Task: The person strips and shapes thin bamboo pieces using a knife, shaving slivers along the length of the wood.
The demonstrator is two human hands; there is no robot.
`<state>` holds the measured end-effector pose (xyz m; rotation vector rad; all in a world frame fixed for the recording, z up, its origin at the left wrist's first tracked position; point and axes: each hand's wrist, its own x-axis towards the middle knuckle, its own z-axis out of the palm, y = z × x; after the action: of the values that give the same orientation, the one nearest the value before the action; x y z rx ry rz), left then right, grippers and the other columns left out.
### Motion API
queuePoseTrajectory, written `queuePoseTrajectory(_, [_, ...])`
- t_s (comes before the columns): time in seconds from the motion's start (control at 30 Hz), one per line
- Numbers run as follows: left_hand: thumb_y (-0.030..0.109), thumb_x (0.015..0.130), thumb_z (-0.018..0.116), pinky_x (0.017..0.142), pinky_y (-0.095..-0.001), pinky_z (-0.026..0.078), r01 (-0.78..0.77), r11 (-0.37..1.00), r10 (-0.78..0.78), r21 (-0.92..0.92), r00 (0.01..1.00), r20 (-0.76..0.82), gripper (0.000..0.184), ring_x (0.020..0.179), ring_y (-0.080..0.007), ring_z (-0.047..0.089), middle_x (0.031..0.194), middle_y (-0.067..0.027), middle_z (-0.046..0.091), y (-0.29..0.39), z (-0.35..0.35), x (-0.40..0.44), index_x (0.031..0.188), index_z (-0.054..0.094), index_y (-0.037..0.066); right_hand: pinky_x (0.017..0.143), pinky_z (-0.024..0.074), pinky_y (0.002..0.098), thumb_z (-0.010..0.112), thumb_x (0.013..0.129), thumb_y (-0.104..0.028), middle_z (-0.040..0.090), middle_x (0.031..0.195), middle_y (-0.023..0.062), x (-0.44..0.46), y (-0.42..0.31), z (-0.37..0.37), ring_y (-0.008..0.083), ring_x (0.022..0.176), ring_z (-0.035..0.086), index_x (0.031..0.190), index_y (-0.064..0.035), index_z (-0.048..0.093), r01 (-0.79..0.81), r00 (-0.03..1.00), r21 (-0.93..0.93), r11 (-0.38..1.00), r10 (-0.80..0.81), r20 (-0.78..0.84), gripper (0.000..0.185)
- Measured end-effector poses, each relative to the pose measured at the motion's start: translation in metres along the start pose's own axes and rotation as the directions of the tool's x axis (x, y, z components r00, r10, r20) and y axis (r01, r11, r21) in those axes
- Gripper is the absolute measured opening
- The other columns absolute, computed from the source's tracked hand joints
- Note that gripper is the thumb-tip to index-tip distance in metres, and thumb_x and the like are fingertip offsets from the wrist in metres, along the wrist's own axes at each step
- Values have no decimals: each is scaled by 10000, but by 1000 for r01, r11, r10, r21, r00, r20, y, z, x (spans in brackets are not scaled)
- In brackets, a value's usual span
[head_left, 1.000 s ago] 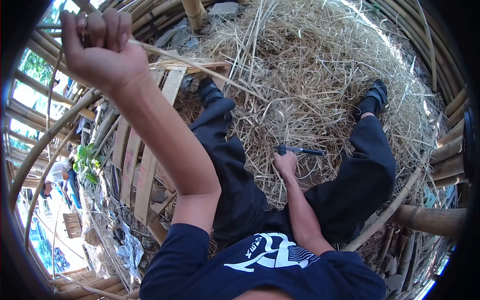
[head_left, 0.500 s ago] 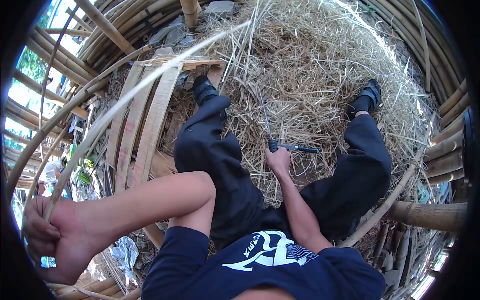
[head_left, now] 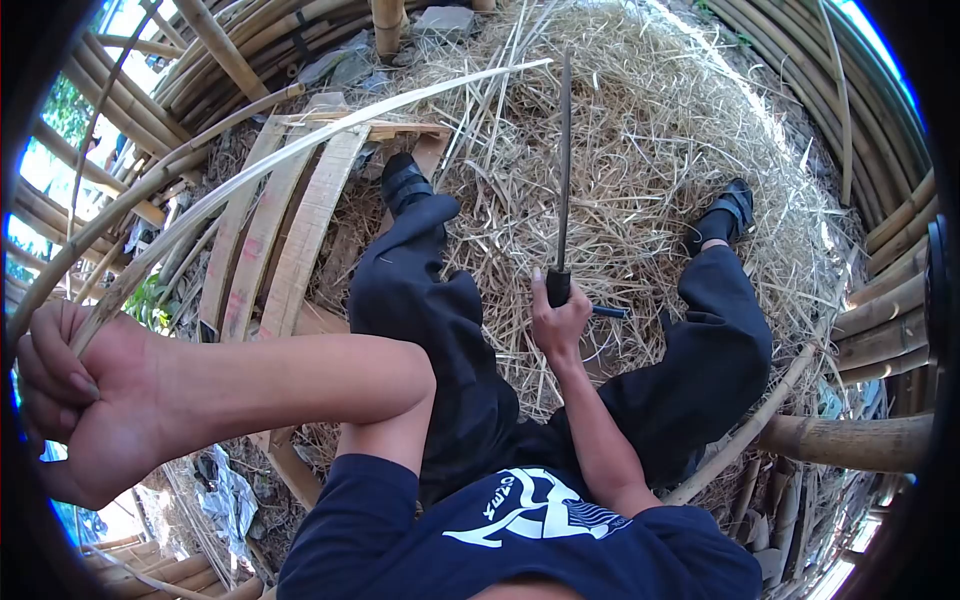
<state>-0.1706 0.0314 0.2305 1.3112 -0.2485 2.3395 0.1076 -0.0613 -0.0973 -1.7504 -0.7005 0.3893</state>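
Note:
At the left edge, my left hand (head_left: 95, 400) is closed round one end of a long pale strip (head_left: 290, 150), which looks like split bamboo. The strip curves up and right, its thin tip above the straw. Near the middle, my right hand (head_left: 562, 322) grips the black handle of a long-bladed knife (head_left: 565, 170); the blade points away from me. Just right of that hand lies a dark blue-black handle (head_left: 608, 312), its other end hidden behind the fingers. The knife blade and the strip do not touch.
Straw and shavings (head_left: 640, 150) cover the ground between and beyond my feet. A slatted wooden pallet (head_left: 310, 235) lies left of my legs. Bamboo poles (head_left: 850, 440) stand at the right, with more bamboo fencing (head_left: 215, 50) at the upper left.
My left hand has come down from the upper left to the left edge with the strip. My right hand has turned the knife so its blade now shows long and upright in view.

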Motion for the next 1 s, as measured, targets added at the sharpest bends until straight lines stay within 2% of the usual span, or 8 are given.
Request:
queuePoseTrajectory(0.13, [277, 798, 458, 376, -198, 258, 75, 977, -33, -198, 978, 208, 317, 390, -74, 284, 446, 52, 302, -1, -6, -3, 524, 350, 163, 454, 409, 338, 668, 796, -198, 525, 506, 94, 14, -16, -3, 185, 437, 532, 698, -8, 563, 161, 986, -66, 985, -163, -26, 239])
queuePoseTrajectory(0.2, [343, 867, 465, 360, -197, 252, 218, 915, -180, -339, 974, 140, 434, 381, -81, 283, 437, 46, 307, 6, -14, 1, 500, 329, 157, 458, 414, 340, 669, 782, -190, 528, 510, 96, 28, -18, 0, 192, 438, 536, 699, -9, 562, 217, 974, -55, 975, -220, -55, 225])
queuePoseTrajectory(0.37, [482, 947, 444, 328, -179, 225, 141, 881, -175, -452, 984, -34, 583, 358, -60, 261, 423, 41, 291, 24, -24, -8, 489, 302, 151, 486, 450, 370, 654, 757, -212, 557, 534, 112, 85, 5, 3, 248, 480, 577, 712, -14, 587, 264, 952, -112, 958, -278, -131, 215])
queuePoseTrajectory(0.57, [363, 963, 424, 316, -172, 211, 8, 885, -78, -465, 988, -132, 495, 323, -41, 252, 428, 50, 304, 64, -61, -10, 528, 320, 151, 596, 489, 419, 655, 748, -349, 659, 663, 175, 188, 87, -35, 318, 659, 664, 719, -1, 655, -64, 964, -525, 848, -84, -254, 349])
queuePoseTrajectory(0.6, [358, 965, 422, 315, -172, 209, 10, 868, -102, -497, 982, -160, 492, 321, -39, 252, 429, 51, 303, 67, -67, -10, 530, 312, 155, 654, 502, 441, 657, 741, -403, 674, 732, 200, 192, 86, -42, 369, 736, 665, 752, -6, 682, -229, 960, -503, 833, 109, -257, 397])
queuePoseTrajectory(0.67, [393, 968, 423, 312, -170, 209, -29, 820, -139, -572, 959, -247, 507, 316, -36, 250, 426, 49, 298, 71, -69, -12, 534, 291, 168, 668, 507, 442, 656, 741, -412, 676, 752, 203, 192, 107, -51, 374, 743, 665, 768, -12, 691, -264, 949, -528, 807, 120, -291, 403])
queuePoseTrajectory(0.77, [448, 960, 426, 318, -172, 219, -89, 825, -90, -557, 954, -287, 525, 314, -40, 250, 422, 50, 293, 75, -75, -11, 535, 292, 171, 694, 514, 445, 658, 733, -442, 677, 794, 219, 166, 118, -53, 391, 755, 661, 800, -9, 705, -288, 944, -452, 844, 170, -283, 441])
queuePoseTrajectory(1.0, [556, 928, 438, 343, -184, 239, -53, 965, -4, -255, 976, -217, 555, 335, -44, 242, 412, 74, 278, 49, -41, -10, 557, 365, 149, 725, 497, 458, 655, 739, -390, 671, 801, 221, 168, 75, -21, 379, 782, 657, 862, -16, 686, -210, 977, -534, 819, 150, -154, 395])
